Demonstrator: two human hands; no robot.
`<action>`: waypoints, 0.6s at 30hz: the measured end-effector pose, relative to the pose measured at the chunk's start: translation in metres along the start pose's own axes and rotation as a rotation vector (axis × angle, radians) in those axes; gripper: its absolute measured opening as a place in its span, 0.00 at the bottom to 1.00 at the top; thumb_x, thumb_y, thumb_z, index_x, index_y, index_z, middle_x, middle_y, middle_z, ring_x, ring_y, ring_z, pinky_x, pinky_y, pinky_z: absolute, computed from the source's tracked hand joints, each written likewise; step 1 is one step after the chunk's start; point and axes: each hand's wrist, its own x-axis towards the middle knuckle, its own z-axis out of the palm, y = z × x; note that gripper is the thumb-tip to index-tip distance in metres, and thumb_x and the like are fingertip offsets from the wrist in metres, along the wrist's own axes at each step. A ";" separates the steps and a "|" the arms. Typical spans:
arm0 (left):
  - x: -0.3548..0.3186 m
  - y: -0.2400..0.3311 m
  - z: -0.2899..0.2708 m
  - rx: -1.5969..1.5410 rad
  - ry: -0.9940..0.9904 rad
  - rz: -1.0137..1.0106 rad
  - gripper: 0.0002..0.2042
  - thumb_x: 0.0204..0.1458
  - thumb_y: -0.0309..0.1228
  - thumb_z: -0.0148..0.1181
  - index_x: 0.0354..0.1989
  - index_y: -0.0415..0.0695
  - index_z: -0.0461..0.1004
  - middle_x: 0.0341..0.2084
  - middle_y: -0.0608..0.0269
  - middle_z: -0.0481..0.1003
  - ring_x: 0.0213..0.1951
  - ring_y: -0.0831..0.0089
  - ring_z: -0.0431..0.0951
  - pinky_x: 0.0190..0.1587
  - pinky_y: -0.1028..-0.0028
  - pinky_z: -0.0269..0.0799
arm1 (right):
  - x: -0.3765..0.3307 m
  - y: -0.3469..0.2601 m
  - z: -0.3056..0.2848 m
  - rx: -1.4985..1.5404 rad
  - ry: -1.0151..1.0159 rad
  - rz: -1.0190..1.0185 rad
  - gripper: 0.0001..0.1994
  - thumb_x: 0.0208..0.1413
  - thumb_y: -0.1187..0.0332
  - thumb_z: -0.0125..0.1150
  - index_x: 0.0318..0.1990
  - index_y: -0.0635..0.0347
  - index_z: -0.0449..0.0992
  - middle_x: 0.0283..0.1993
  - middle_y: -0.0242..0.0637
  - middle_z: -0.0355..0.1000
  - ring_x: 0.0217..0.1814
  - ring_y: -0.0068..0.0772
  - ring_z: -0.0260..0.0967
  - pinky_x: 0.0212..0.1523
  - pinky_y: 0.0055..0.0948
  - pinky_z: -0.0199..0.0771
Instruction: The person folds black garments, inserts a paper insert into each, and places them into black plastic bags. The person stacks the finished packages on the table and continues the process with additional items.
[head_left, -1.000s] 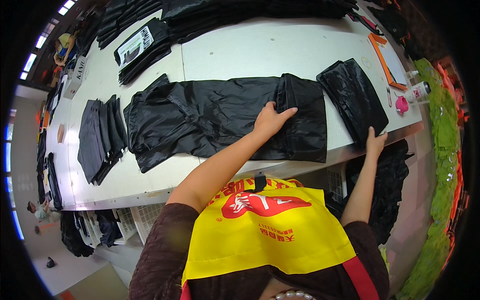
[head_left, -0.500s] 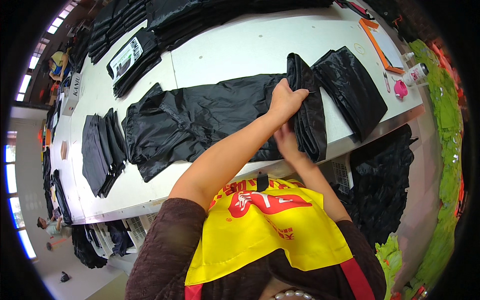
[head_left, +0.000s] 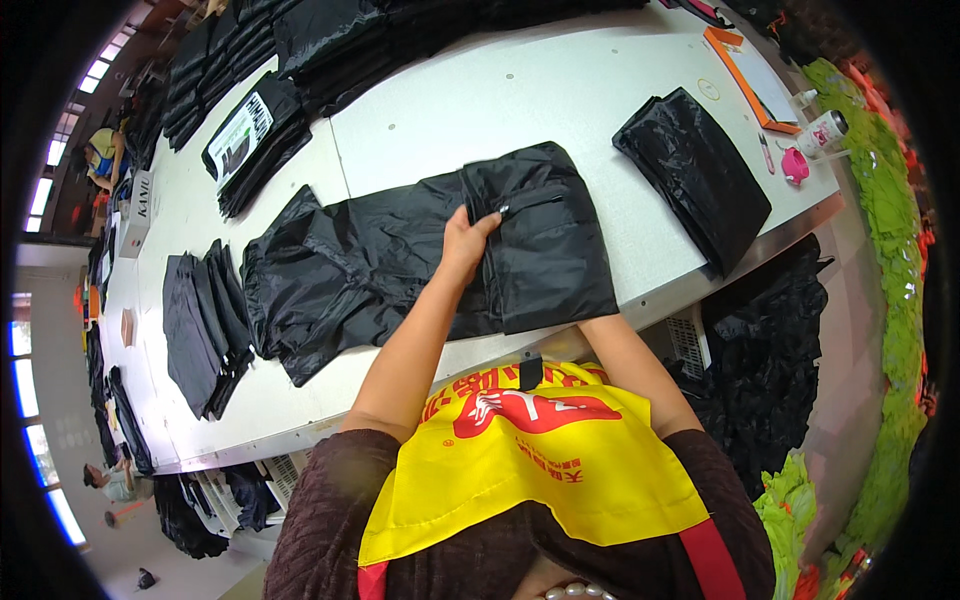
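A black garment (head_left: 350, 255) of thin, shiny fabric lies lengthwise across the white table, its right end folded over to the left. My left hand (head_left: 468, 243) pinches the edge of that folded panel (head_left: 550, 240) between thumb and fingers. Near a short zip-like line on the panel, the fabric is fairly smooth. At the table's front edge, my right hand (head_left: 598, 326) reaches under the folded end; only the wrist shows, and its fingers are hidden by the fabric.
To the right lies a folded black garment (head_left: 695, 180). Beyond it are an orange box (head_left: 755, 80), a bottle (head_left: 823, 133) and a pink object (head_left: 794, 166). Dark folded pieces (head_left: 205, 330) lie left; a labelled black bundle (head_left: 255, 140) and black stacks (head_left: 350, 45) stand at the back.
The garment's right end has been folded over leftward and laid flat. My left hand has moved left with its edge, and my right hand has slipped under the fabric.
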 end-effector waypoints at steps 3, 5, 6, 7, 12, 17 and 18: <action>0.000 -0.017 -0.008 -0.024 -0.015 -0.062 0.13 0.49 0.22 0.58 0.43 0.34 0.69 0.36 0.58 0.76 0.34 0.72 0.75 0.38 0.74 0.71 | -0.001 -0.003 0.005 0.026 -0.070 -0.036 0.25 0.57 0.57 0.48 0.60 0.59 0.61 0.64 0.48 0.55 0.65 0.45 0.53 0.66 0.36 0.49; -0.001 -0.016 -0.007 -0.042 -0.004 -0.088 0.14 0.50 0.23 0.57 0.45 0.33 0.68 0.38 0.57 0.75 0.36 0.71 0.75 0.40 0.74 0.70 | -0.005 -0.004 0.005 0.049 -0.141 -0.073 0.25 0.57 0.56 0.48 0.60 0.58 0.61 0.65 0.48 0.55 0.65 0.44 0.53 0.66 0.35 0.48; 0.001 -0.016 -0.006 -0.043 0.000 -0.096 0.14 0.51 0.24 0.56 0.45 0.32 0.67 0.39 0.56 0.74 0.37 0.70 0.74 0.41 0.74 0.70 | -0.012 -0.004 0.003 0.069 -0.198 -0.093 0.26 0.57 0.55 0.48 0.60 0.58 0.62 0.65 0.48 0.55 0.66 0.44 0.53 0.66 0.35 0.48; 0.003 -0.015 -0.005 -0.046 0.003 -0.104 0.15 0.52 0.25 0.55 0.46 0.32 0.66 0.41 0.55 0.74 0.39 0.69 0.74 0.42 0.75 0.69 | -0.023 -0.004 0.001 0.088 -0.283 -0.124 0.26 0.57 0.55 0.49 0.60 0.58 0.62 0.65 0.47 0.55 0.66 0.43 0.53 0.67 0.35 0.48; -0.001 -0.003 -0.017 -0.036 0.059 -0.241 0.26 0.53 0.27 0.54 0.58 0.30 0.54 0.51 0.50 0.67 0.48 0.65 0.70 0.48 0.74 0.67 | -0.002 -0.080 -0.121 0.338 -1.178 0.029 0.20 0.57 0.56 0.49 0.49 0.61 0.70 0.40 0.44 0.74 0.45 0.39 0.73 0.46 0.33 0.72; 0.011 -0.007 -0.027 -0.219 0.001 -0.320 0.22 0.53 0.26 0.53 0.55 0.32 0.57 0.47 0.51 0.70 0.46 0.65 0.72 0.49 0.71 0.68 | 0.026 -0.043 -0.141 1.381 -0.765 0.162 0.16 0.61 0.62 0.47 0.49 0.63 0.69 0.31 0.40 0.75 0.36 0.28 0.75 0.32 0.23 0.74; 0.012 -0.010 -0.031 -0.241 -0.028 -0.314 0.20 0.53 0.26 0.53 0.53 0.32 0.59 0.46 0.52 0.70 0.44 0.66 0.72 0.48 0.72 0.69 | 0.036 -0.038 -0.136 1.485 -0.556 0.148 0.16 0.62 0.62 0.46 0.49 0.63 0.70 0.34 0.41 0.75 0.38 0.27 0.74 0.33 0.22 0.74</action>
